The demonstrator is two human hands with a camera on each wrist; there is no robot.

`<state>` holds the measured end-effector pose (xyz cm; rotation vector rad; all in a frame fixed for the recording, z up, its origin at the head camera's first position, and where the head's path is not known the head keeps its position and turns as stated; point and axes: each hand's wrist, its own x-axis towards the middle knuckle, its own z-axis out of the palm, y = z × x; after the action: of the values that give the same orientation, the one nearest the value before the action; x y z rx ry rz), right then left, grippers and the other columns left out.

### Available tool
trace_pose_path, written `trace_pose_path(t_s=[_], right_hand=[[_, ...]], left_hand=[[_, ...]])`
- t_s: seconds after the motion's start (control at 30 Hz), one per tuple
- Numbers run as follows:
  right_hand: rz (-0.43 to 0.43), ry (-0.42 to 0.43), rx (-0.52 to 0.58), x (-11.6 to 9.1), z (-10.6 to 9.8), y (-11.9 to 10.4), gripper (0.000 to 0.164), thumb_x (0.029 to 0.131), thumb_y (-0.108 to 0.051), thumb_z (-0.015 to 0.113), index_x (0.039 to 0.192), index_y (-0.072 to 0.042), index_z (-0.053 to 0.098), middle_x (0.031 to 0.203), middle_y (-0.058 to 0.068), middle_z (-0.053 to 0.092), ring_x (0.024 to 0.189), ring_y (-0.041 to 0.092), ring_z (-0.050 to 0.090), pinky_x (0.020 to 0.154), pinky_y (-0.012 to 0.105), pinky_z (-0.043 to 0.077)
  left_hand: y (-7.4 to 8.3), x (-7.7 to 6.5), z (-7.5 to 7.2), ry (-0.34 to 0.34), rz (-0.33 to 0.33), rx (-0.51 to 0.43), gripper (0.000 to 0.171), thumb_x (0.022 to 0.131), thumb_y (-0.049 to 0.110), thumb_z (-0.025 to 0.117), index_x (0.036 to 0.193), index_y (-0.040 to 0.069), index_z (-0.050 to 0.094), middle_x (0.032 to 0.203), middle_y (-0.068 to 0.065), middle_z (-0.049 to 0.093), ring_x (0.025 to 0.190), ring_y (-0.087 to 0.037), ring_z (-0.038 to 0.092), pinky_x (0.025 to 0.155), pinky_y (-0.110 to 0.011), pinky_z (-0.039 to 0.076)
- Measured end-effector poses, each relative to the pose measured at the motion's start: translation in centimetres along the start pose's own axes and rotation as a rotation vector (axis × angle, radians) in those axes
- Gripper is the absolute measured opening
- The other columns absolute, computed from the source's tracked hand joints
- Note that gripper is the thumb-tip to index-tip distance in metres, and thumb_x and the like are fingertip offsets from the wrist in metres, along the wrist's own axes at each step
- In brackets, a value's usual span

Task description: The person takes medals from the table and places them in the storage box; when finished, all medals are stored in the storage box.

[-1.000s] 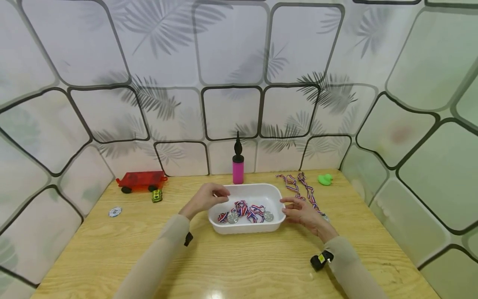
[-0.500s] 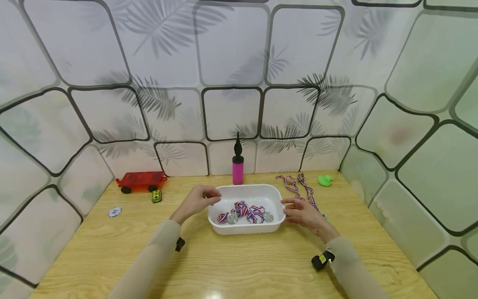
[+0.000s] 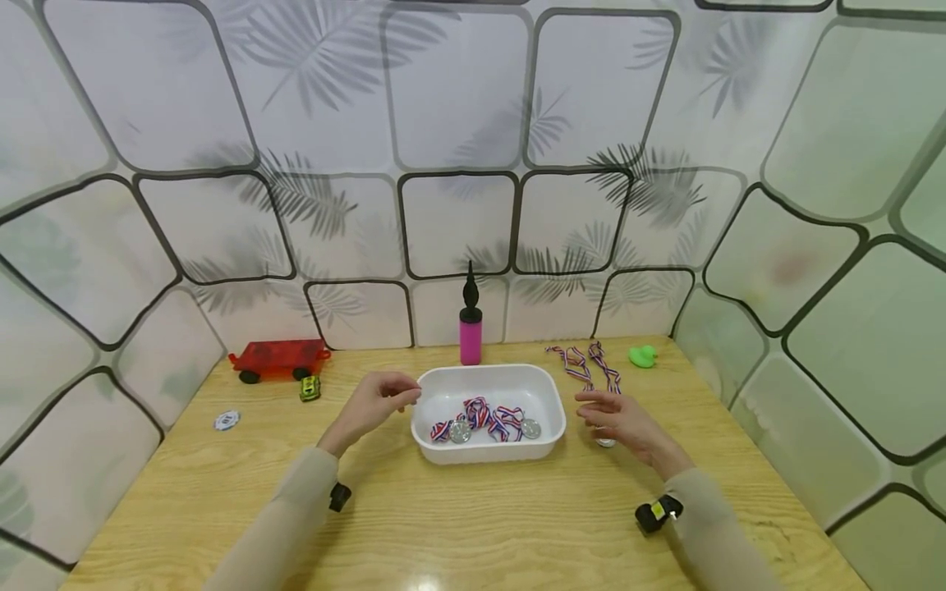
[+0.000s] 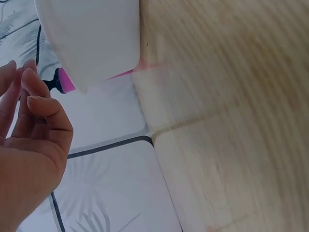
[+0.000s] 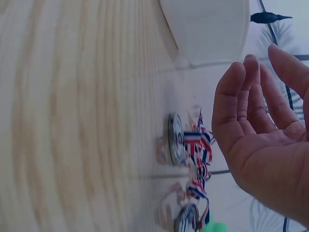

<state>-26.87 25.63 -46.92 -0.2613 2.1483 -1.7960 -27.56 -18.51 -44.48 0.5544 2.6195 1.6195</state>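
White tray (image 3: 488, 452): between hands, long axis parallel to the table's (image 3: 473, 525) back edge.
Left hand (image 3: 373, 404): nearer; fingers loosely bent, empty; tray contact hard to tell.
Right hand (image 3: 626, 427): just apart, fingers relaxed, empty.

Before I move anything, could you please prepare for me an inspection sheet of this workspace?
Surface: light wooden table with visible grain.
Job's things: white tray holding two silver medals and striped ribbons; two more medals with ribbons lie to its right.
Clutter: red wheeled toy, small yellow-green car and round disc at left; upright pink pump behind the tray; green duck at far right.
Grippers: left hand beside the tray's left end, contact unclear; right hand apart from its right end; both hold nothing.
Cables: nothing seen.
Surroundings: leaf-patterned backdrop behind and at both sides.
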Motion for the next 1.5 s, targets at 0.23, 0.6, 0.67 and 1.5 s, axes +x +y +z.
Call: trace_pose_path(t_s=[0.23, 0.6, 0.67, 1.5], right_hand=[[0.004, 0.005, -0.053, -1.2, -2.5, 0.5, 0.057, 0.098, -0.02, 0.06, 0.14, 0.012, 0.039, 0.119, 0.007, 0.069, 0.096, 0.009, 0.065, 0.078, 0.026, 0.055], [0.028, 0.103, -0.115, -3.3, -7.7, 1.9, 0.058, 0.098, -0.023, 0.06, 0.141, 0.01, 0.04, 0.117, -0.009, 0.066, 0.097, 0.004, 0.062, 0.079, 0.029, 0.053], [0.036, 0.113, -0.14, -3.6, -8.4, 2.2, 0.059, 0.098, -0.024, 0.06, 0.142, 0.009, 0.04, 0.123, -0.007, 0.064, 0.101, 0.001, 0.06, 0.081, 0.03, 0.053], [0.002, -0.195, -0.547, -1.6, -10.1, 2.4, 0.051, 0.085, -0.012, 0.075, 0.133, -0.005, 0.06, 0.135, 0.021, 0.056, 0.098, 0.016, 0.052, 0.08, 0.023, 0.046]], left_hand=[[-0.6, -0.9, -0.1, 0.022, -0.043, -0.025, 0.025, 0.092, 0.019, 0.07, 0.106, -0.001, 0.071, 0.089, -0.008, 0.068, 0.075, -0.015, 0.057, 0.065, -0.027, 0.049], [-1.0, -2.5, 0.1, 0.062, -0.183, -0.095, 0.034, 0.089, 0.018, 0.073, 0.118, 0.003, 0.065, 0.099, -0.009, 0.064, 0.079, -0.015, 0.057, 0.06, -0.026, 0.048], [-1.0, -2.6, 0.2, 0.053, -0.191, -0.112, 0.039, 0.088, 0.018, 0.073, 0.122, 0.002, 0.063, 0.106, -0.013, 0.063, 0.084, -0.014, 0.059, 0.062, -0.028, 0.05], [-1.5, -3.1, 1.9, -0.027, -0.23, -0.307, 0.063, 0.088, 0.008, 0.071, 0.145, 0.005, 0.044, 0.128, -0.024, 0.052, 0.093, -0.017, 0.064, 0.072, -0.031, 0.055]])
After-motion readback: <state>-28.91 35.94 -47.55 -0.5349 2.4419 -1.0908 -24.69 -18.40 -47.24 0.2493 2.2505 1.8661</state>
